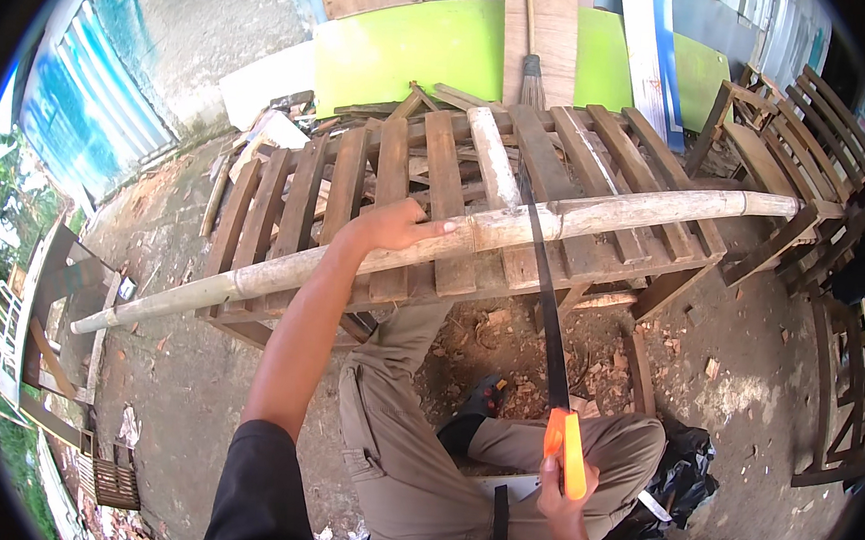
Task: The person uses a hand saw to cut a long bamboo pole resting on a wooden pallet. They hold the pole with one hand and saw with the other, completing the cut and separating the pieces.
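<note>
Guard against possible rolling of the bamboo pole [506, 229], lying across the slatted bench [446, 171] at frame centre and gripped only by the left hand [392, 229], or binding of the saw [548, 313], clasped by the right hand [560, 506] at lower right, if twisted mid-stroke.

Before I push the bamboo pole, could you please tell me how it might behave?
The bamboo pole is probably stiff, given its thick, jointed stem. Being round, it may roll on the slats if the left hand lifts.
</note>
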Action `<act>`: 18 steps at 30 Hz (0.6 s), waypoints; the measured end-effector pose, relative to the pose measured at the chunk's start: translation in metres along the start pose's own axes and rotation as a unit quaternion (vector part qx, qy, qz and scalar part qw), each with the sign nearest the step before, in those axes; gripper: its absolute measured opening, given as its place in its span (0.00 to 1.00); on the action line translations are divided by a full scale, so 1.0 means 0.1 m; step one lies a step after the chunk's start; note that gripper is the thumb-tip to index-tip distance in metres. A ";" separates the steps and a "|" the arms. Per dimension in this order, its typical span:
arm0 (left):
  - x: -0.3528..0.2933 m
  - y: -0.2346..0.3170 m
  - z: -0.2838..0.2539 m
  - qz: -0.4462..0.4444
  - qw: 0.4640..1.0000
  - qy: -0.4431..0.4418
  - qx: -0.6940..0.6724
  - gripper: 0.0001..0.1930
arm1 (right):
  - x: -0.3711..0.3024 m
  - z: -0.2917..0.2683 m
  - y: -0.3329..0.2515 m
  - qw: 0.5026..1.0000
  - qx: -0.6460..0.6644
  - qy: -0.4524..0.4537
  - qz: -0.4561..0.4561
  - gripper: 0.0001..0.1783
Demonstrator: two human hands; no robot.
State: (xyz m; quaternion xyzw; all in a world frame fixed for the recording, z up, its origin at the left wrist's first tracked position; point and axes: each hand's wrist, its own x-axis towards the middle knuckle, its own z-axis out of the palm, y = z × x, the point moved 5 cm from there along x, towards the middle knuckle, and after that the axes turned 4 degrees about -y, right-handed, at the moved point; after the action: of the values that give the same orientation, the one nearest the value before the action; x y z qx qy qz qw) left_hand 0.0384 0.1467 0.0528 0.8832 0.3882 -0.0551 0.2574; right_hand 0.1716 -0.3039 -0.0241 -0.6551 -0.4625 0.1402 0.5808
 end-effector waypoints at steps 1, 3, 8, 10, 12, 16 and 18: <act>-0.01 -0.01 -0.03 -0.020 1.000 -0.007 -0.011 0.48 | 0.02 0.01 0.05 0.999 0.024 0.000 0.027 0.06; 0.06 -0.09 -0.02 0.012 1.000 0.006 -0.002 0.46 | 0.05 0.08 0.21 0.994 0.073 0.001 0.082 0.08; 0.00 0.05 0.05 0.052 0.968 0.220 0.112 0.35 | 0.26 0.23 0.21 0.973 0.184 0.020 0.137 0.12; -0.03 0.09 0.21 0.033 0.940 0.314 0.127 0.29 | 0.27 0.26 0.20 0.968 0.201 0.024 0.147 0.12; -0.02 -0.04 0.30 0.023 0.919 0.366 0.145 0.24 | 0.23 0.30 0.17 0.966 0.206 0.021 0.156 0.11; -0.02 0.04 0.42 -0.039 0.880 0.453 0.135 0.21 | 0.12 0.28 0.23 0.988 0.115 0.001 0.104 0.08; -0.12 0.20 0.36 0.036 0.797 0.562 0.219 0.20 | 0.11 0.26 0.24 0.990 0.106 -0.004 0.089 0.07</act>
State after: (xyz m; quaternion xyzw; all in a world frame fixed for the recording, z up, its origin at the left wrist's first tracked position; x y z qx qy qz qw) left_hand 0.0481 0.1095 0.0334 0.8054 0.4101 0.3764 -0.2039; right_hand 0.1694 -0.2761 -0.0489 -0.6278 -0.3873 0.2420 0.6303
